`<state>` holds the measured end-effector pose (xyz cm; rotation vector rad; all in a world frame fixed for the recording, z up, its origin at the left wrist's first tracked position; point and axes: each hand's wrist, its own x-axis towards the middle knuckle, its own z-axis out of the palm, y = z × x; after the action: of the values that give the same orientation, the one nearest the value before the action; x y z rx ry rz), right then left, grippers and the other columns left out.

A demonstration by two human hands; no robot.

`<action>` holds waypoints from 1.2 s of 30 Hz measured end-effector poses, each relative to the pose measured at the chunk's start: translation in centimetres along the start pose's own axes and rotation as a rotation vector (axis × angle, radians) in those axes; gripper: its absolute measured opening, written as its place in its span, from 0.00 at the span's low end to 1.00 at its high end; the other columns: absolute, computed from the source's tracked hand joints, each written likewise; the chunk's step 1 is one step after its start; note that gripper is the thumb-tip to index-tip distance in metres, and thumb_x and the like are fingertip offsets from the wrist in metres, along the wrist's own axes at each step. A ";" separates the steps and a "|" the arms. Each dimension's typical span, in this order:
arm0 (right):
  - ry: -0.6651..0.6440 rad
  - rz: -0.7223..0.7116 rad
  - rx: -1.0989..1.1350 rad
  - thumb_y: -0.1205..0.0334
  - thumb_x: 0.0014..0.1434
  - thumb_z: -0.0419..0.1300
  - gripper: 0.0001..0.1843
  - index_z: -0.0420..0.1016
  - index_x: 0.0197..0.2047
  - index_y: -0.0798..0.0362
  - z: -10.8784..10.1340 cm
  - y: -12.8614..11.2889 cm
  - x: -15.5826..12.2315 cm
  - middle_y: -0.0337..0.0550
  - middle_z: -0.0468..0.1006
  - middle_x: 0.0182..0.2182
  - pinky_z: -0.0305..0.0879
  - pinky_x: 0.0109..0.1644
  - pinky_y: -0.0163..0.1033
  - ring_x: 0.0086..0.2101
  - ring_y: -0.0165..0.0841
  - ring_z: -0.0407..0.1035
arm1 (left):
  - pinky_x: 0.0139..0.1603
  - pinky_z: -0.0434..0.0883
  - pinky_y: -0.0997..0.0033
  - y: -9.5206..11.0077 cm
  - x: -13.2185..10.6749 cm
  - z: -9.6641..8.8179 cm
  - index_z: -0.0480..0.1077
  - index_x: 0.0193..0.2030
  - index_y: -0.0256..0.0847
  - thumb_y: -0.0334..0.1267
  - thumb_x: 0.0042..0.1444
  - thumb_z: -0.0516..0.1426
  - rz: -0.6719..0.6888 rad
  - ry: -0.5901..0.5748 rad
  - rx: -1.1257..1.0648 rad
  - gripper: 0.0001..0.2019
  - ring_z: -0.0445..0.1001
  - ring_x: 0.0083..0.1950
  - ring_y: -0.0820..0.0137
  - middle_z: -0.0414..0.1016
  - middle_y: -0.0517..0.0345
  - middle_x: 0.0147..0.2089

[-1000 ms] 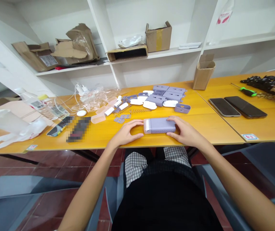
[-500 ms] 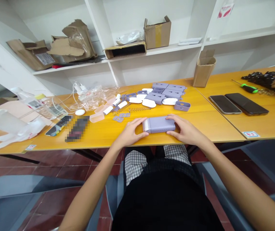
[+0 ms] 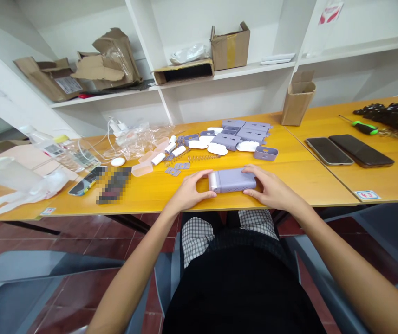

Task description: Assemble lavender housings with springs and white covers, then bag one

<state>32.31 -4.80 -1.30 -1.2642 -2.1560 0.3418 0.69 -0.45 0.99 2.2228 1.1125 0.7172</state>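
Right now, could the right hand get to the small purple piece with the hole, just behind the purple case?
Probably yes. The right hand grips the purple case, and the small purple piece lies just beyond it on bare table with nothing between. It would have to let go of the case first.

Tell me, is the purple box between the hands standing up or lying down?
Lying down. The purple box rests lengthwise on the yellow table, with the left hand and right hand at its ends.
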 end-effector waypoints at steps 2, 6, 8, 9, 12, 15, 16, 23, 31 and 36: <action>-0.001 0.008 -0.008 0.51 0.66 0.64 0.30 0.65 0.68 0.43 0.0 -0.1 0.0 0.52 0.70 0.70 0.64 0.71 0.64 0.68 0.53 0.66 | 0.73 0.66 0.42 -0.1 0.0 0.0 0.69 0.69 0.48 0.49 0.53 0.73 -0.011 0.005 -0.011 0.37 0.73 0.69 0.50 0.76 0.49 0.68; 0.005 0.005 -0.008 0.51 0.66 0.63 0.29 0.64 0.68 0.43 0.0 -0.3 0.0 0.53 0.69 0.70 0.64 0.71 0.64 0.68 0.53 0.66 | 0.73 0.67 0.41 -0.2 0.1 0.1 0.70 0.68 0.48 0.48 0.51 0.73 -0.014 0.006 -0.041 0.38 0.74 0.69 0.50 0.76 0.47 0.68; 0.006 0.002 -0.005 0.51 0.66 0.64 0.29 0.64 0.68 0.42 0.0 -0.3 0.0 0.52 0.70 0.69 0.65 0.70 0.65 0.68 0.54 0.66 | 0.73 0.66 0.41 -0.2 0.1 0.1 0.70 0.68 0.47 0.47 0.52 0.73 -0.004 0.001 -0.050 0.37 0.73 0.70 0.50 0.75 0.46 0.69; 0.006 0.001 -0.006 0.51 0.66 0.64 0.29 0.65 0.68 0.42 0.1 -0.2 0.0 0.53 0.70 0.69 0.65 0.70 0.65 0.67 0.54 0.66 | 0.74 0.65 0.41 -0.2 0.2 0.0 0.70 0.68 0.47 0.47 0.52 0.73 0.002 -0.002 -0.050 0.37 0.73 0.70 0.50 0.75 0.46 0.69; 0.010 -0.003 -0.017 0.51 0.66 0.64 0.29 0.65 0.67 0.43 0.1 -0.1 0.1 0.53 0.71 0.69 0.65 0.70 0.65 0.67 0.54 0.67 | 0.74 0.65 0.42 -0.1 0.4 -0.1 0.71 0.67 0.46 0.46 0.52 0.73 0.014 -0.015 -0.048 0.36 0.72 0.71 0.51 0.74 0.46 0.70; 0.022 -0.014 -0.023 0.51 0.66 0.65 0.29 0.66 0.67 0.43 0.2 -0.1 0.1 0.53 0.72 0.68 0.65 0.70 0.63 0.67 0.53 0.67 | 0.74 0.65 0.43 0.0 0.7 -0.1 0.71 0.67 0.44 0.46 0.50 0.74 0.001 -0.018 -0.040 0.37 0.72 0.70 0.51 0.74 0.45 0.70; 0.025 -0.018 -0.023 0.51 0.66 0.65 0.29 0.66 0.67 0.44 0.2 -0.2 0.1 0.52 0.72 0.68 0.65 0.70 0.63 0.67 0.53 0.67 | 0.74 0.65 0.44 0.0 0.7 0.0 0.71 0.67 0.43 0.46 0.50 0.74 -0.004 -0.017 -0.037 0.38 0.73 0.70 0.52 0.74 0.45 0.70; 0.042 0.005 -0.044 0.52 0.67 0.63 0.28 0.69 0.67 0.47 0.5 -0.3 0.5 0.54 0.73 0.67 0.66 0.70 0.62 0.65 0.52 0.70 | 0.74 0.66 0.46 0.1 0.8 0.5 0.70 0.69 0.44 0.47 0.54 0.72 -0.010 0.013 0.029 0.37 0.72 0.71 0.53 0.74 0.47 0.70; 0.033 0.122 -0.115 0.50 0.70 0.59 0.34 0.62 0.76 0.47 1.4 -0.2 0.5 0.56 0.60 0.75 0.62 0.73 0.61 0.72 0.52 0.60 | 0.77 0.62 0.44 0.2 0.5 1.6 0.55 0.79 0.42 0.54 0.65 0.62 -0.075 0.030 0.328 0.41 0.65 0.76 0.47 0.63 0.43 0.78; 0.155 0.041 -0.080 0.56 0.69 0.57 0.37 0.58 0.78 0.51 0.7 0.2 -0.2 0.55 0.57 0.77 0.59 0.76 0.60 0.74 0.49 0.57 | 0.80 0.56 0.47 -0.2 0.2 0.7 0.54 0.80 0.38 0.55 0.69 0.55 -0.021 -0.093 0.466 0.38 0.58 0.80 0.51 0.56 0.42 0.81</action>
<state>32.09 -4.86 -2.00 -1.3358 -2.0316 0.1699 1.12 -0.32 0.43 2.5888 1.3612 0.3636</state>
